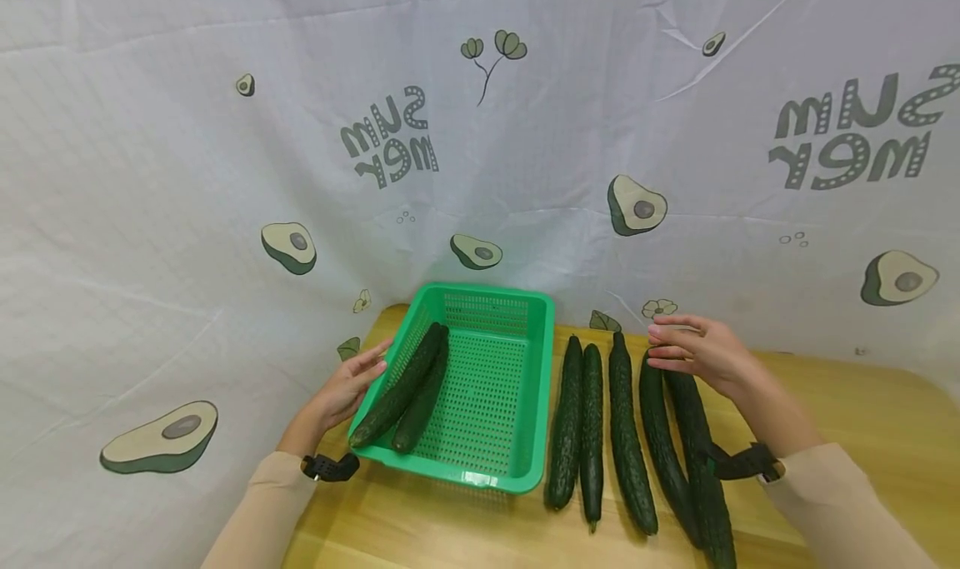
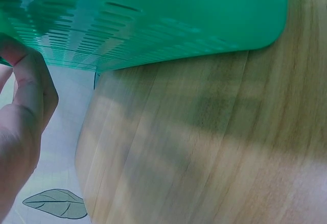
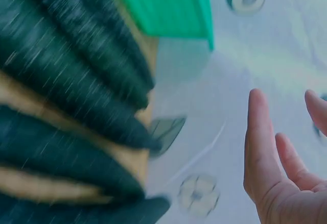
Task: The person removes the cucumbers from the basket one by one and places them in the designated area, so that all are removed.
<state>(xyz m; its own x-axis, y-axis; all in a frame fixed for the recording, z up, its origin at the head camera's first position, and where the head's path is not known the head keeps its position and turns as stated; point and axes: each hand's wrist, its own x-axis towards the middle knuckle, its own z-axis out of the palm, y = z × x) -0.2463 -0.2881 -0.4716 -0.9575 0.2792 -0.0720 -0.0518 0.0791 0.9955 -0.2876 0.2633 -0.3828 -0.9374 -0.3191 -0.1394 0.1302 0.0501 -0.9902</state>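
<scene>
A green perforated plastic basket [image 1: 536, 461] rests on the wooden table, with two dark green cucumbers [image 1: 420, 402] lying side by side against its left wall. My left hand [image 1: 348, 386] touches the outer left rim with loosely bent fingers; their tips are partly hidden in the left wrist view. To the right of the basket lies a row of several cucumbers [image 1: 628, 436], lengthwise and close together. My right hand [image 1: 705, 352] hovers over the far ends of the two rightmost cucumbers [image 1: 693, 444], its fingers spread and nothing held. In the right wrist view the cucumbers are blurred.
A white cloth [image 1: 525, 136] printed with avocados and lettering hangs behind the table and along its left side. The wooden tabletop [image 1: 840, 411] extends to the right of the row. Dark straps [image 1: 330, 467] circle both wrists.
</scene>
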